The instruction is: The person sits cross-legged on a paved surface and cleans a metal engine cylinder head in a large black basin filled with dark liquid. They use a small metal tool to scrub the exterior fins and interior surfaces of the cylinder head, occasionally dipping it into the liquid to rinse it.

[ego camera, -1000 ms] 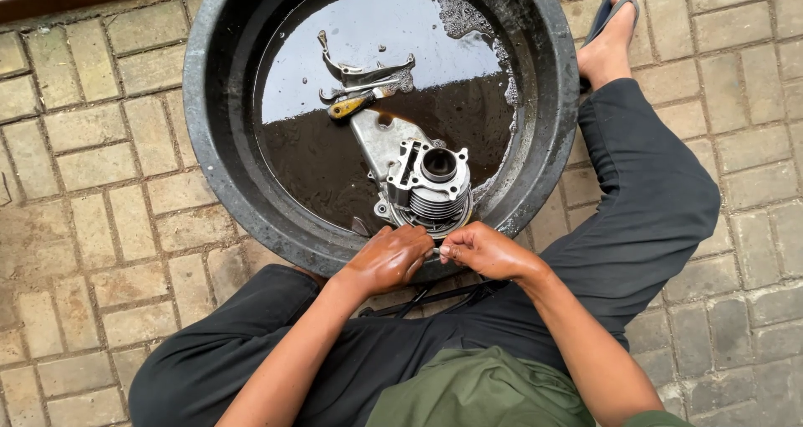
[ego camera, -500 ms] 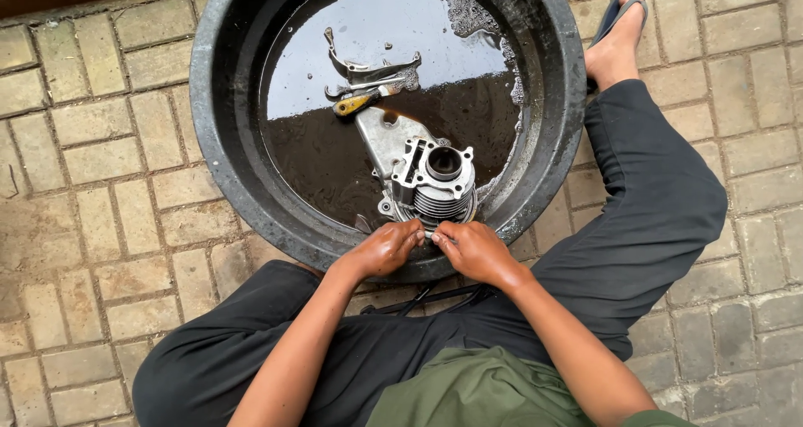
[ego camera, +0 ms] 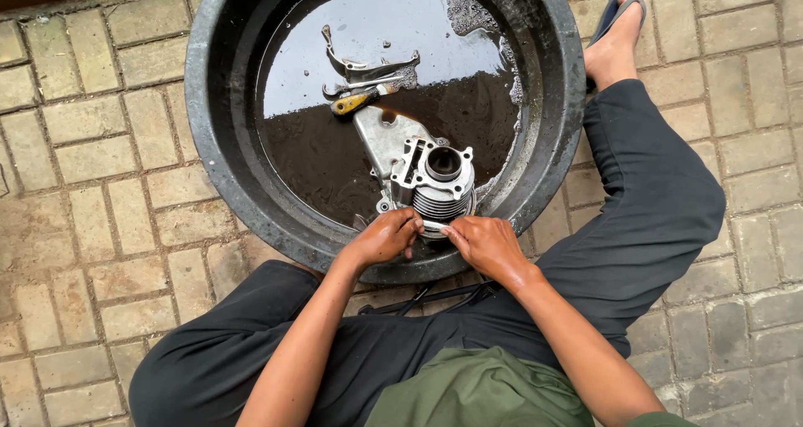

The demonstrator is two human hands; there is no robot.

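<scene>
A finned metal engine cylinder (ego camera: 437, 180) stands in dark oily liquid inside a big black basin (ego camera: 219, 143). My left hand (ego camera: 386, 238) curls against the cylinder's lower left edge. My right hand (ego camera: 483, 245) pinches a small pale piece at the cylinder's lower right, over the basin's near rim. A flat metal cover (ego camera: 381, 132) lies just behind the cylinder. Farther back rest a yellow-handled tool (ego camera: 355, 101) and a curved metal lever (ego camera: 360, 65).
The basin sits on a brick-paved floor (ego camera: 92, 193). My legs in dark trousers spread around its near side, and my right foot in a dark sandal (ego camera: 617, 27) is beside the basin's right wall. A thin black tool (ego camera: 435, 296) lies on my lap.
Both hands have moved forward from the basin's near rim onto the base of the cylinder. The view has shifted a little.
</scene>
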